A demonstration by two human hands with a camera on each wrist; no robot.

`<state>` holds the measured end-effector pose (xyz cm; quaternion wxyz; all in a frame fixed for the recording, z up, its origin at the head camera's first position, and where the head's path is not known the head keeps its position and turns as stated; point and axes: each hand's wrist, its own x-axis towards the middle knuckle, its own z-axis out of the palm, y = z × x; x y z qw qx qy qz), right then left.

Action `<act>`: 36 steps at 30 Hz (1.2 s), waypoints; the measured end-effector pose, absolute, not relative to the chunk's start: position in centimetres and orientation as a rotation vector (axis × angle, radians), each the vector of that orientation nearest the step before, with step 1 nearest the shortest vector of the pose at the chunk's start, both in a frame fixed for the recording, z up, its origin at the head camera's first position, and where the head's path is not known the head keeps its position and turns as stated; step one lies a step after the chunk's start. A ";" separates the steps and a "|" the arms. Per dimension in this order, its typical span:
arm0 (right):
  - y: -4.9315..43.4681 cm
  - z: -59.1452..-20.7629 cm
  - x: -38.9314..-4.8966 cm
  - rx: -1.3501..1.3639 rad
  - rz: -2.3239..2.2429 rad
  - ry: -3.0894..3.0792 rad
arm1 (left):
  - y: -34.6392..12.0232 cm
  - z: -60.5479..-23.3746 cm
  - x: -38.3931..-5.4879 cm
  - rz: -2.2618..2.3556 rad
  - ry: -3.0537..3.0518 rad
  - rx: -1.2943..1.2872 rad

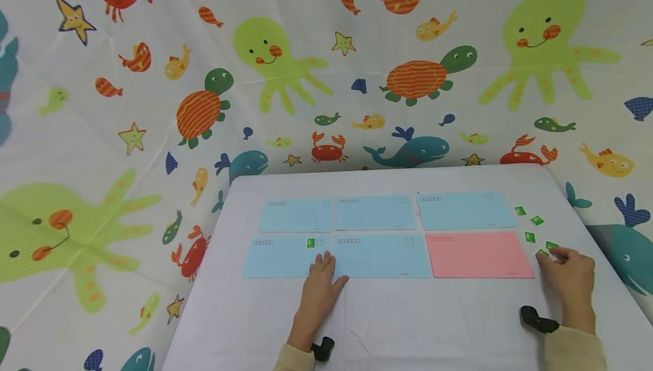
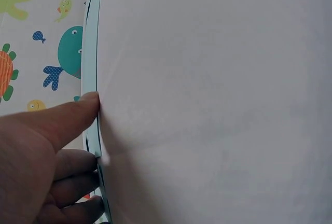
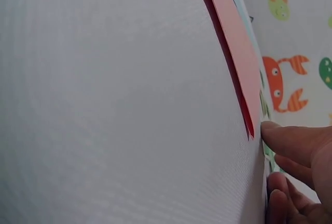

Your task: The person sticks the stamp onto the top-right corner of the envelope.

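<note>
My left hand (image 1: 318,289) rests on the lower left blue envelope (image 1: 278,260), fingers extended near its right edge and thumb spread toward the neighbouring blue envelope (image 1: 380,260). A green stamp (image 1: 310,243) lies on that lower left envelope, above my fingertips, beside the printed stamp box. At the right, my right hand (image 1: 571,280) has its thumb and fingers curled down at a green stamp (image 1: 542,253), which they pinch and partly cover. Another green stamp (image 1: 551,244) lies right by these fingers. The pink envelope (image 1: 479,258) is just left of this hand.
Three blue envelopes (image 1: 374,215) form the back row on the white table (image 1: 408,325). More loose green stamps (image 1: 530,237) lie right of the envelopes. Behind the table hangs a cloth (image 1: 306,127) printed with sea animals. Each wrist wears a black camera (image 1: 538,321).
</note>
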<state>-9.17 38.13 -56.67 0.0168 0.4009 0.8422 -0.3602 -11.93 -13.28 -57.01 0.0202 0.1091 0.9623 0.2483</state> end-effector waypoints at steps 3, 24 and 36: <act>38.2 -56.7 -9.2 1.233 -1.106 2.629 | -13.3 -56.9 -11.9 0.768 2.986 0.330; 38.5 -56.6 -9.4 1.209 -1.117 2.600 | -13.2 -56.8 -11.9 0.766 2.986 0.329; 38.8 -56.4 -9.2 1.157 -1.097 2.596 | -13.1 -56.7 -11.8 0.782 2.976 0.339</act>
